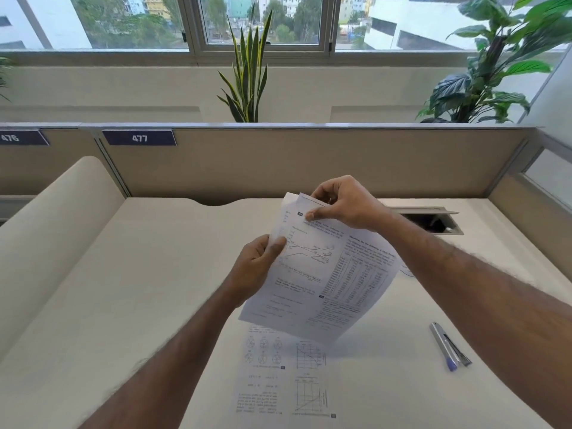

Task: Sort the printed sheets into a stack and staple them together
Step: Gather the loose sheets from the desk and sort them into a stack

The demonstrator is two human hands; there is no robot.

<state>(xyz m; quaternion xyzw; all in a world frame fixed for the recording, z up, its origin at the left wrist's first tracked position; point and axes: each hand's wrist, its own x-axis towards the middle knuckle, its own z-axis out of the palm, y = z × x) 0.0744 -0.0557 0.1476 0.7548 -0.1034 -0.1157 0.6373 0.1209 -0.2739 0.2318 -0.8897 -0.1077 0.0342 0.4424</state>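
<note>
Head view: both hands (257, 264) pinch sheets (325, 274) above desk (139, 289), stapler (450, 346) apart.

The sheets (318, 274) are white with black print, line graphs and tables. The desk (123, 289) is off-white. The stapler (450, 346) is silver with a blue tip. The partition (309, 159) is beige; its label (139, 138) is navy with white digits.
</note>
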